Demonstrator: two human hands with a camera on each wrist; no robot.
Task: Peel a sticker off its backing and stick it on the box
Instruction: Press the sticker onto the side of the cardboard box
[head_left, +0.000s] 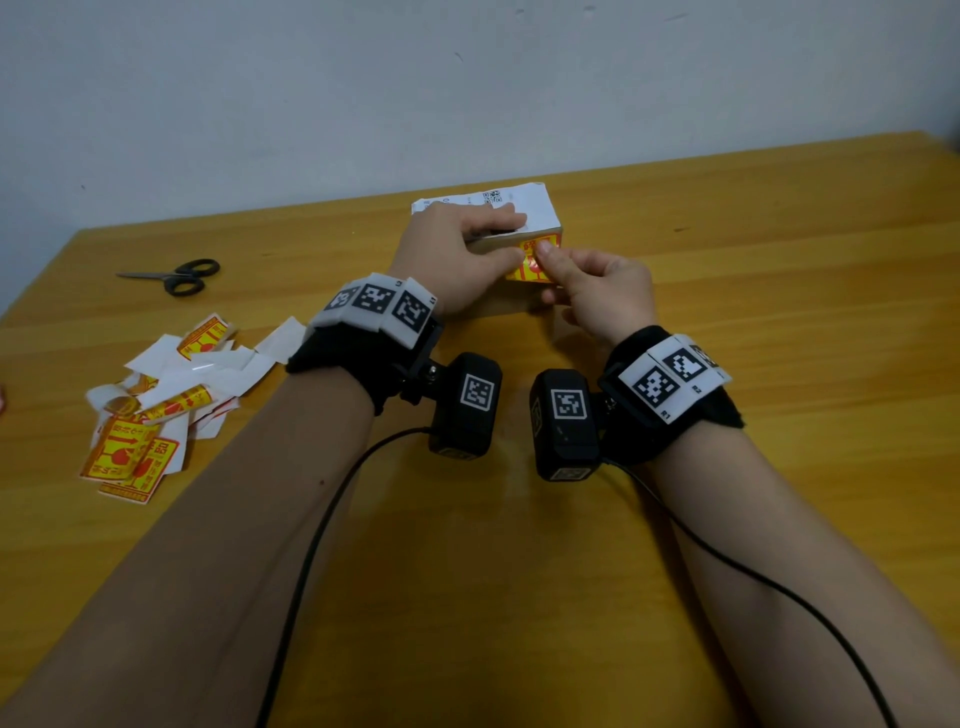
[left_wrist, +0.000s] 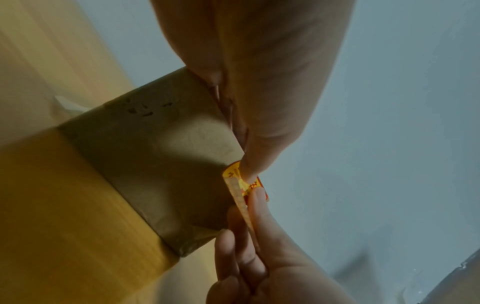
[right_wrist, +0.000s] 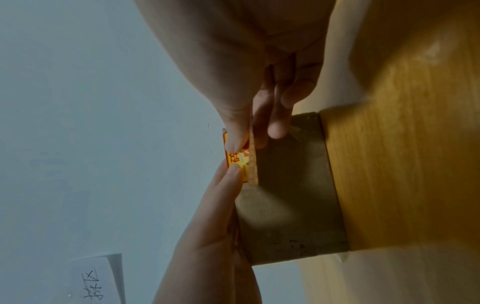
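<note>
A brown cardboard box (head_left: 519, 304) with a white label on top stands at the middle back of the table. My left hand (head_left: 506, 236) grips its top edge, fingers over the label and thumb on the upper end of a yellow-and-red sticker (head_left: 525, 270). My right hand (head_left: 545, 265) pinches the sticker between thumb and finger. In the left wrist view the sticker (left_wrist: 240, 185) runs from the box (left_wrist: 155, 164) corner down into the right fingers (left_wrist: 257, 216), off the box's front face. The right wrist view shows the sticker (right_wrist: 237, 159) between both thumbs, beside the box (right_wrist: 291, 205).
Black scissors (head_left: 174, 275) lie at the far left of the wooden table (head_left: 779, 260). A pile of sticker sheets and white backings (head_left: 161, 405) sits left of my left forearm. Black cables trail from both wrist cameras towards the near edge. A handwritten paper (right_wrist: 98, 279) hangs on the wall.
</note>
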